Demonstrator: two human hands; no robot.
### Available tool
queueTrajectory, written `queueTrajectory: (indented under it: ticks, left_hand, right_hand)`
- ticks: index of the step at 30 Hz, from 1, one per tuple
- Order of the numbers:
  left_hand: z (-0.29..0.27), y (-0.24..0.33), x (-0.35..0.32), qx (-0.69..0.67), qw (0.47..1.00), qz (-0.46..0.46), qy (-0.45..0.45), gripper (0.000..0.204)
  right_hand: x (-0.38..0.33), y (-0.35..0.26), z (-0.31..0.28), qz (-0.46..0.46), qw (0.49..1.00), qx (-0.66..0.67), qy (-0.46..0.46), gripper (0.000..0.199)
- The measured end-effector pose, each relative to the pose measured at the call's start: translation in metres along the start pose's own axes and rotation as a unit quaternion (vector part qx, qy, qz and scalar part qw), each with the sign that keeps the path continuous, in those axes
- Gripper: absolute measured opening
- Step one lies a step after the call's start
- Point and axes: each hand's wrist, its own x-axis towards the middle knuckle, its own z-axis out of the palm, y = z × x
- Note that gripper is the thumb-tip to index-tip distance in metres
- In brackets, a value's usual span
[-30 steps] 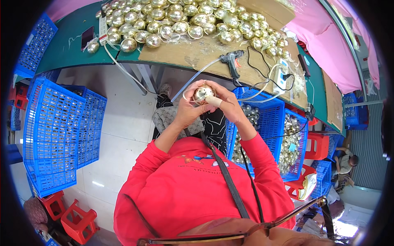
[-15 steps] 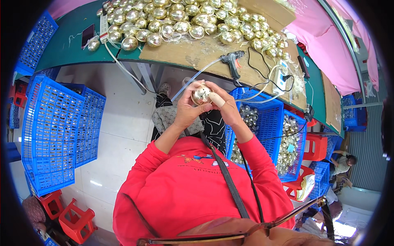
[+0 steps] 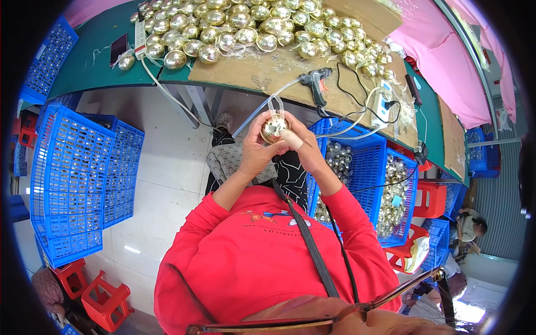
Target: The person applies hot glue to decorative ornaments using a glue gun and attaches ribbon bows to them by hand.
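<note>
A shiny gold ball ornament is held between my two hands, just off the table's near edge. My left hand wraps round its left side. On the other side my right hand grips it, with a pale covering on one digit pressed near the ball's face. A loop of whitish ribbon sticks up from the ball's far side. Small dark holes show on its surface. Beyond my right hand, a black hot glue gun lies on the cardboard.
A heap of gold balls covers the back of the table, on cardboard. Cables run to a white power strip. Blue crates of balls stand at my right, more blue crates at left. Red stools stand lower left.
The ribbon loop now stands up beyond the ball, where it did not show before. My fingers have shifted slightly on the ball, which stays in about the same place.
</note>
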Motion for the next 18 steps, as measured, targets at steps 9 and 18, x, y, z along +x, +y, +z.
queueTrajectory:
  ticks: [9, 18]
  left_hand:
    - [-0.003, -0.022, -0.005, 0.202, 0.974, 0.082, 0.055, 0.083]
    - [-0.043, 0.024, 0.029, 0.064, 0.973, -0.112, -0.190, 0.100]
  right_hand:
    - [0.004, 0.014, 0.011, -0.075, 0.995, -0.048, 0.054, 0.058]
    - [0.001, -0.003, -0.009, -0.008, 0.999, -0.041, 0.000, 0.057]
